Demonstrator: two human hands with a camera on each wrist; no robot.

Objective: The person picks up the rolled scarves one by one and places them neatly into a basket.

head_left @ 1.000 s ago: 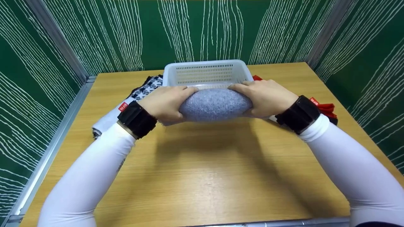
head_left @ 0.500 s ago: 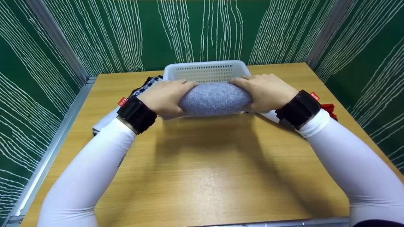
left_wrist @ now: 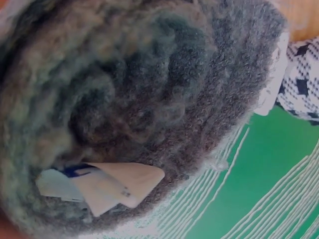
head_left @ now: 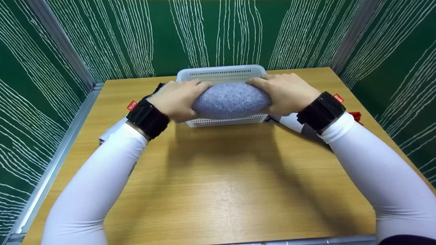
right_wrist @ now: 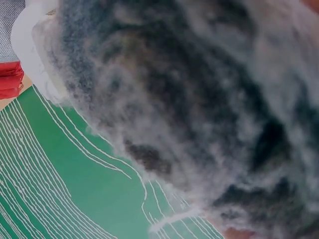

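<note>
A rolled-up grey fuzzy cloth (head_left: pixel 231 100), perhaps a garment, is held up between both hands in the head view. My left hand (head_left: pixel 182 98) grips its left end and my right hand (head_left: pixel 281 93) its right end, thumbs on the near side. Behind and below the roll stands a white plastic basket (head_left: pixel 224 120), its inside partly hidden. In the left wrist view the spiral end of the grey roll (left_wrist: pixel 144 99) fills most of the picture, with a white label (left_wrist: pixel 114 184) sticking out. The other end of the roll (right_wrist: pixel 174 99) shows blurred in the right wrist view.
Left of the basket lies folded light grey cloth (head_left: pixel 114 131), with black-and-white checked cloth (left_wrist: pixel 304 79) nearby. To the right are white and grey cloth (head_left: pixel 291 122) and something red (head_left: pixel 355 116). Green walls with white streaks enclose the wooden table (head_left: pixel 218 190).
Both hands have moved the grey roll away from the body, up in the head view, toward the basket. More of the basket's front wall now shows beneath it.
</note>
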